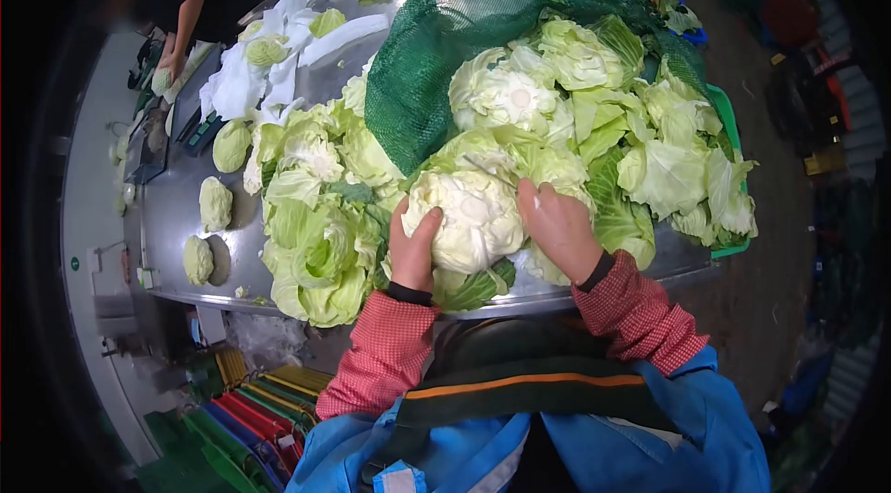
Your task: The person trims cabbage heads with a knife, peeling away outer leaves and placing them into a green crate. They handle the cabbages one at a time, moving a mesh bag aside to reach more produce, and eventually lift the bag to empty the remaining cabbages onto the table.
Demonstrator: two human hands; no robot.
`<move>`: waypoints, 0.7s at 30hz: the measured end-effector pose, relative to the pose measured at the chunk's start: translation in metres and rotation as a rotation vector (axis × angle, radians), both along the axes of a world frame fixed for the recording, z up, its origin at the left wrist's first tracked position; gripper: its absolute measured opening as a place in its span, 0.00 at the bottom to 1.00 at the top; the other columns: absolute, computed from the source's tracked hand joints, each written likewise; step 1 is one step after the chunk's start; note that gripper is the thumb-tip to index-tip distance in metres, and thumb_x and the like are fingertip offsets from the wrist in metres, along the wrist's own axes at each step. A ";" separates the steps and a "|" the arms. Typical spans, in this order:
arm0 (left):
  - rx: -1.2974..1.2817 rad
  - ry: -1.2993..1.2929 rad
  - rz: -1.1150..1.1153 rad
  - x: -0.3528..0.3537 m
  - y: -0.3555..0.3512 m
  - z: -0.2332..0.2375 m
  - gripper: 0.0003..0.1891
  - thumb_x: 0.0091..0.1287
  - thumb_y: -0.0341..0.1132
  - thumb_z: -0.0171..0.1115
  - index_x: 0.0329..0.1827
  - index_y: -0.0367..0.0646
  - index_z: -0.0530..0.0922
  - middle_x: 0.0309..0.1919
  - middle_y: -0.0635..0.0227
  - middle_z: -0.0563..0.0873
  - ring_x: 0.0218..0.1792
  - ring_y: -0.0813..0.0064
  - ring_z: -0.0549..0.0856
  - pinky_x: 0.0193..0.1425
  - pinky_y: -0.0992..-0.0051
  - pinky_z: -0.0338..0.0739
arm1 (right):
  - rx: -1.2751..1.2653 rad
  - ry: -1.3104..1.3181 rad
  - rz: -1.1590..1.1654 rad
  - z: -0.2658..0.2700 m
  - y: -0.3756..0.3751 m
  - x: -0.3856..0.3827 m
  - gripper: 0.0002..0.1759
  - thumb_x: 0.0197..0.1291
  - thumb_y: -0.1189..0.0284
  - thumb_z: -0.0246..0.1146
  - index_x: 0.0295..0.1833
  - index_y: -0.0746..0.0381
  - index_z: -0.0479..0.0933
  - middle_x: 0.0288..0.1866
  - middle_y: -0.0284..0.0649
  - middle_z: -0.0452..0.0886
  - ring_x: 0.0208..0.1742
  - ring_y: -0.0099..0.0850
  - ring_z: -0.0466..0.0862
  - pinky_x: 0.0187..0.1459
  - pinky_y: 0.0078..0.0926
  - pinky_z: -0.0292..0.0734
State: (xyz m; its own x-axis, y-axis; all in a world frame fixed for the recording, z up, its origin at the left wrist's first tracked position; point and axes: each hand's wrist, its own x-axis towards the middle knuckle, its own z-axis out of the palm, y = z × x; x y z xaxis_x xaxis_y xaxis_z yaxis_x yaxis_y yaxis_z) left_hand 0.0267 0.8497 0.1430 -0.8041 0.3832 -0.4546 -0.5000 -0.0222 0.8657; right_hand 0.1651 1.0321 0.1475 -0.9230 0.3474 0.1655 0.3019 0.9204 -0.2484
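Observation:
A pale, trimmed cabbage (pixel 464 224) sits at the table's front edge, its cut stem end facing up. My left hand (pixel 413 247) is closed against its left side, thumb on top. Over its right shoulder, my right hand (pixel 555 226) is curled into a fist around a knife (pixel 490 168); only the thin blade shows, lying across the cabbage's far side, and the handle is hidden in my fingers. Loose green outer leaves (pixel 471 289) lie beneath the cabbage. More leafy cabbages (pixel 320 252) are heaped close by my left hand.
Behind lies a green mesh sack (pixel 422 57) beside more cabbages (pixel 520 94). A green crate (pixel 733 242) heaped with leaves stands right. Several small trimmed cabbages (pixel 215 205) and white wrapping (pixel 237 80) are left. Another person's hand (pixel 172 64) works at the far left.

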 end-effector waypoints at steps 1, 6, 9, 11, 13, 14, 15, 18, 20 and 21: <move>-0.002 -0.005 0.021 0.002 0.001 0.003 0.30 0.67 0.32 0.63 0.70 0.34 0.63 0.58 0.55 0.80 0.54 0.64 0.83 0.59 0.66 0.79 | -0.047 0.007 -0.030 -0.002 0.004 -0.006 0.05 0.63 0.69 0.58 0.40 0.60 0.73 0.24 0.44 0.77 0.24 0.39 0.84 0.22 0.36 0.76; 0.074 -0.055 -0.019 -0.009 -0.005 -0.005 0.33 0.66 0.31 0.64 0.72 0.34 0.60 0.58 0.54 0.79 0.55 0.65 0.82 0.59 0.67 0.78 | -0.448 0.078 -0.069 0.012 0.016 -0.007 0.13 0.63 0.61 0.61 0.46 0.58 0.73 0.27 0.46 0.77 0.26 0.43 0.84 0.24 0.38 0.77; 0.024 0.004 -0.038 -0.004 -0.002 -0.001 0.35 0.65 0.31 0.66 0.73 0.34 0.59 0.58 0.54 0.79 0.55 0.66 0.81 0.60 0.69 0.77 | -0.210 0.169 0.011 0.026 0.004 -0.028 0.14 0.61 0.61 0.63 0.47 0.57 0.73 0.29 0.46 0.77 0.26 0.43 0.83 0.24 0.39 0.77; -0.002 0.032 -0.043 0.004 -0.004 0.006 0.37 0.63 0.31 0.69 0.73 0.34 0.60 0.59 0.54 0.78 0.55 0.67 0.81 0.60 0.70 0.76 | -0.104 0.188 0.075 0.027 0.004 -0.042 0.14 0.60 0.62 0.63 0.46 0.57 0.73 0.31 0.45 0.77 0.26 0.42 0.83 0.24 0.38 0.76; -0.042 0.164 -0.088 0.007 -0.010 -0.002 0.38 0.62 0.32 0.70 0.73 0.36 0.61 0.60 0.54 0.78 0.57 0.67 0.79 0.63 0.70 0.74 | -0.055 0.161 0.142 0.019 0.012 -0.058 0.13 0.60 0.64 0.63 0.45 0.57 0.73 0.32 0.44 0.77 0.27 0.42 0.83 0.23 0.37 0.76; -0.050 0.242 -0.114 0.009 -0.012 -0.004 0.38 0.62 0.33 0.71 0.73 0.36 0.62 0.60 0.54 0.78 0.57 0.67 0.79 0.63 0.70 0.74 | -0.047 0.153 0.114 0.011 0.017 -0.065 0.12 0.59 0.65 0.63 0.45 0.58 0.73 0.32 0.45 0.77 0.27 0.42 0.83 0.24 0.38 0.77; -0.055 0.322 -0.140 0.011 -0.013 -0.002 0.38 0.61 0.33 0.71 0.73 0.36 0.62 0.60 0.54 0.78 0.57 0.67 0.79 0.64 0.70 0.73 | -0.037 0.147 0.084 0.004 0.022 -0.073 0.11 0.59 0.66 0.63 0.44 0.58 0.73 0.32 0.45 0.78 0.28 0.42 0.84 0.25 0.38 0.77; 0.165 0.147 -0.045 0.015 -0.020 0.001 0.37 0.61 0.32 0.68 0.73 0.37 0.62 0.61 0.54 0.77 0.59 0.66 0.78 0.66 0.69 0.71 | -0.096 0.136 0.033 0.002 0.039 -0.077 0.10 0.59 0.68 0.63 0.43 0.59 0.73 0.34 0.46 0.81 0.30 0.44 0.84 0.29 0.40 0.78; 0.379 0.057 0.004 0.016 -0.027 0.002 0.36 0.63 0.32 0.64 0.74 0.38 0.60 0.63 0.55 0.76 0.61 0.63 0.78 0.68 0.66 0.71 | -0.171 0.005 -0.041 0.010 0.053 -0.074 0.11 0.60 0.67 0.63 0.42 0.61 0.73 0.35 0.47 0.84 0.33 0.46 0.85 0.33 0.43 0.78; 0.492 -0.037 0.040 0.015 -0.031 0.005 0.35 0.66 0.37 0.62 0.75 0.39 0.59 0.66 0.55 0.74 0.65 0.59 0.76 0.71 0.62 0.69 | -0.177 0.007 -0.056 0.011 0.058 -0.068 0.12 0.60 0.65 0.64 0.42 0.61 0.73 0.35 0.48 0.84 0.34 0.46 0.84 0.33 0.42 0.78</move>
